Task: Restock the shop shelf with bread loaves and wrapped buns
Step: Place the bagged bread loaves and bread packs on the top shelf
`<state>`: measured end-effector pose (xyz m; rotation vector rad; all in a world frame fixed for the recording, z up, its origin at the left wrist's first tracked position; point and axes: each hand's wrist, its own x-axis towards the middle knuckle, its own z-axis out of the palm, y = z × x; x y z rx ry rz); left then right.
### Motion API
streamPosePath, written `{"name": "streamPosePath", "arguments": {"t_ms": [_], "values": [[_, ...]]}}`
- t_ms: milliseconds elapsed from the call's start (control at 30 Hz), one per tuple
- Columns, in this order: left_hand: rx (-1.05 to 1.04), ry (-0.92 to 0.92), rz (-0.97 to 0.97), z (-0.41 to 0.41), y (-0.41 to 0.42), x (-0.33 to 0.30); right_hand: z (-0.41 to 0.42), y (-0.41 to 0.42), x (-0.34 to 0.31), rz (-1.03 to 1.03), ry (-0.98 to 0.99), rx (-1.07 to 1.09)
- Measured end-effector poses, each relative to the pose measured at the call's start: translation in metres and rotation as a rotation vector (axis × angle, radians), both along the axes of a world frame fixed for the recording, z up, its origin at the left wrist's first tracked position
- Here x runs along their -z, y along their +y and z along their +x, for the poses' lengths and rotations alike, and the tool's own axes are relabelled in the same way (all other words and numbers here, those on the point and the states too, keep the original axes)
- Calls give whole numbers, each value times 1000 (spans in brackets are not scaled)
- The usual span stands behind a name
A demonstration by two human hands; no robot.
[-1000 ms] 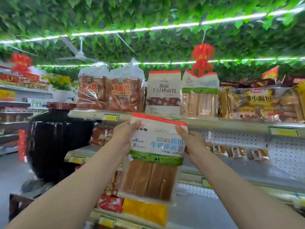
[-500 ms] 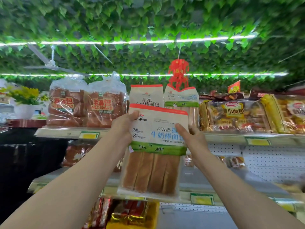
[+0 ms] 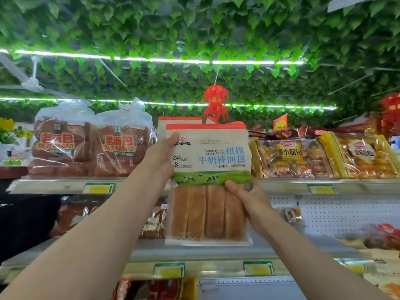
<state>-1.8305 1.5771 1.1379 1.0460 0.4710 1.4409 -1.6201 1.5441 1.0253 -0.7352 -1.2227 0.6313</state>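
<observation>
I hold a pack of twisted milk stick bread point(image 3: 208, 182) upright in front of the top shelf point(image 3: 281, 185). My left hand point(image 3: 161, 156) grips its upper left edge, thumb on the front. My right hand point(image 3: 244, 198) grips its right side lower down, thumb across the bread sticks. Directly behind the pack, similar stick bread packs point(image 3: 179, 121) stand on the top shelf, mostly hidden. Two bags of old bread loaves point(image 3: 91, 144) sit to the left, and yellow bags of small buns point(image 3: 292, 159) lie to the right.
A middle shelf point(image 3: 216, 252) below holds a few wrapped buns point(image 3: 291, 215) against a pegboard back. A red ornament point(image 3: 215, 102) hangs from the leafy ceiling above the top shelf. More red and yellow packs point(image 3: 164, 289) lie on a lower shelf.
The pack has risen and moved toward the top shelf, now covering the packs standing there. My right hand has slid from the pack's upper right edge to its lower right side.
</observation>
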Motion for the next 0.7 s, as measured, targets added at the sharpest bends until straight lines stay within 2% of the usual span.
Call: {"name": "streamPosePath", "arguments": {"t_ms": [167,267,433,700], "values": [[-83,28,138,-14,5,7,-2,1,-19,18,65,42],[-154,166,216,-24,8,27,-3,3,-36,23,91,57],[-54,313,229,-25,15,58,-5,10,-66,17,131,83],[-78,160,267,9,29,37,10,21,-104,37,120,101]]}}
